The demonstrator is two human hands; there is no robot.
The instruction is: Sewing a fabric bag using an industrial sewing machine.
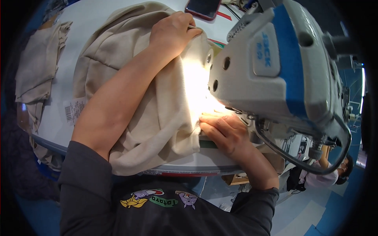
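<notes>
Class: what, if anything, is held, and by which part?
Beige fabric: the left hand pinches its far edge; the right hand touches its right edge, grip unclear.

Beige cloth [167, 104] partly lost in glare [193, 80]

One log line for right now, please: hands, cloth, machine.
left hand: gripping cloth at far edge | right hand: on cloth, beside machine | light: bright patch on cloth | phone: on table, near left hand
</notes>
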